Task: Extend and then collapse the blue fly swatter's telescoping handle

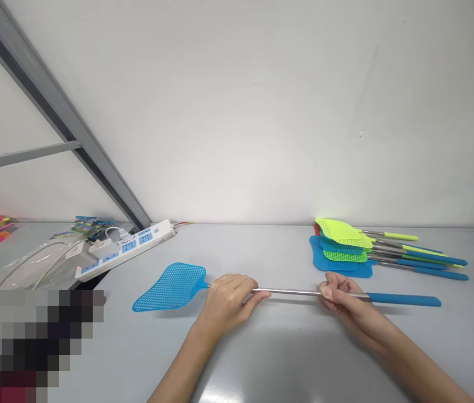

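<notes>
Facing a white wall across a grey table, with a grey metal frame slanting down on the left. Holding one fly swatter lengthwise from left to right over the near part of the table, with its blue head at the left, its blue grip at the right and bare metal shaft between. Having a pile of other swatters farther back on the right, near the wall, with yellow-green and blue heads overlapping at the left and handles pointing right. Having clear plastic at the far left, and beside it a white power strip, set at an angle beyond the blue head. Closing the left hand around the shaft just beside the head, back of the hand upward, thumb stretched along the metal. Pinching the shaft near the blue grip between thumb and fingers of the right hand, well apart from the left. Showing white plugs in the power strip.
</notes>
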### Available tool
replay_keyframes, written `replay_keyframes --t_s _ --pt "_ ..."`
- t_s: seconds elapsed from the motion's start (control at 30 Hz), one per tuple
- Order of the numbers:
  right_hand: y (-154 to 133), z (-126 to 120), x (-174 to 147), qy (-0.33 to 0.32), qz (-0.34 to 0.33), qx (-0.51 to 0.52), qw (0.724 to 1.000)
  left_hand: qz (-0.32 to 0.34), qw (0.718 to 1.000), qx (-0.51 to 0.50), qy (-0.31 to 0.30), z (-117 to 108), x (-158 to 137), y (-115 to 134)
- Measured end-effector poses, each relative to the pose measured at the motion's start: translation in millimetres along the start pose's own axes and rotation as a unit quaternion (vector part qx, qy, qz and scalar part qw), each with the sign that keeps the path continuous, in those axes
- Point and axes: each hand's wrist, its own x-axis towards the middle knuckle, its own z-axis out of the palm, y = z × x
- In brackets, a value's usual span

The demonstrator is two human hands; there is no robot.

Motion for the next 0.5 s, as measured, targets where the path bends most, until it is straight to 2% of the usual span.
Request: replay_keyframes --t_s 0.5 --pt "0.4 -3.5 1.4 0.009 0.005 -0.007 1.0 0.008 1.0 0.014 -0.001 -2.1 -2.6 -8.4"
